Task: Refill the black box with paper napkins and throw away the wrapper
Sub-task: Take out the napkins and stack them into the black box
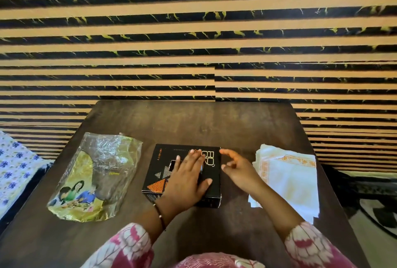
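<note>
The black box (pixel 160 170) with orange triangles lies flat in the middle of the dark table (pixel 193 121). My left hand (pixel 187 176) rests flat on its lid, fingers straight, covering the opening. Just off the box's right edge hovers my right hand (pixel 237 169), fingers loosely spread and holding nothing. A stack of white paper napkins (pixel 290 177) with orange borders lies to the right of that hand. The crumpled gold and clear wrapper (pixel 94 175) lies flat on the left side of the table.
A striped black and tan wall stands right behind the table's far edge. A floral cloth (pixel 12 166) lies off the table's left side, and dark cables (pixel 369 214) run over the floor to the right.
</note>
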